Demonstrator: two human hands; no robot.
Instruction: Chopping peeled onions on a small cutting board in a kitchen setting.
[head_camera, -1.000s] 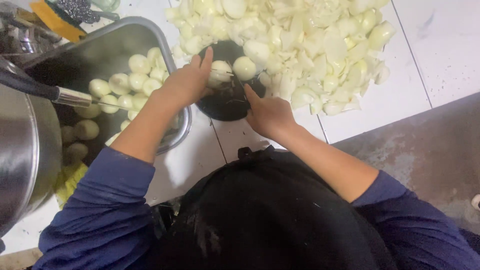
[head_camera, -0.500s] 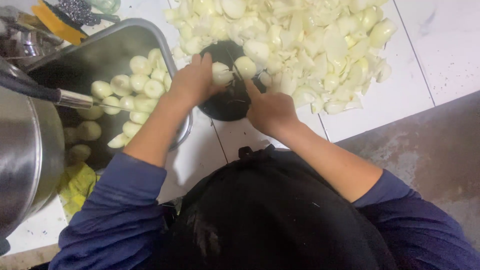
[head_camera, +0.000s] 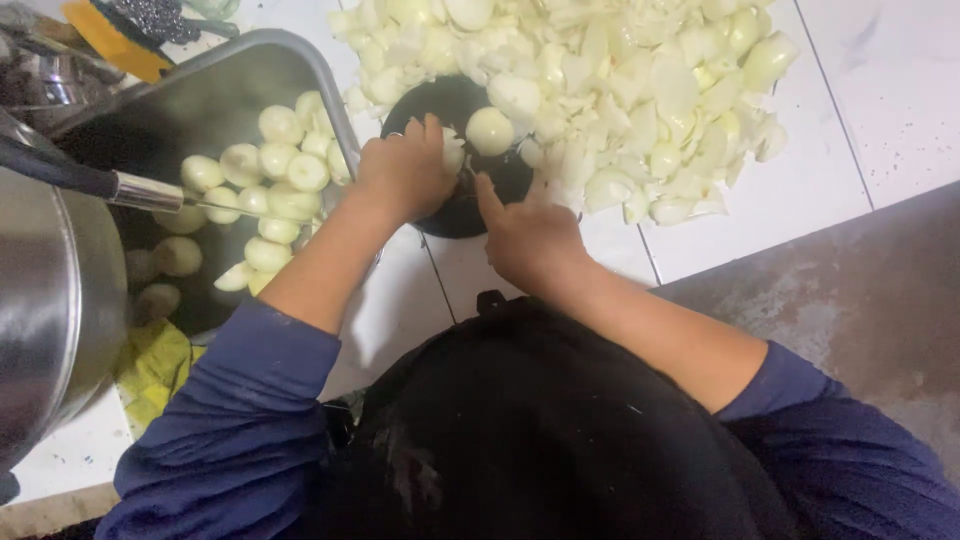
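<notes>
The left hand is curled over a peeled onion, with its fingers pressing the onion down on a round black board. The right hand sits just beside it, at about 4 o'clock from the left hand. Its fingers are closed, and one finger points up toward the onion. I cannot tell if it holds a knife, because the hand hides that part.

Another whole peeled onion rests on the black board, at 2 o'clock from the left hand. A big pile of chopped onion pieces lies on the white tiled counter, from 12 o'clock to 3 o'clock of the board, and it touches the board's edge.

At 9 o'clock from the hands is a metal tray with many whole peeled onions inside. A ladle handle crosses over the tray. A shiny metal pot stands at the far left. The person wears blue sleeves and a black apron.
</notes>
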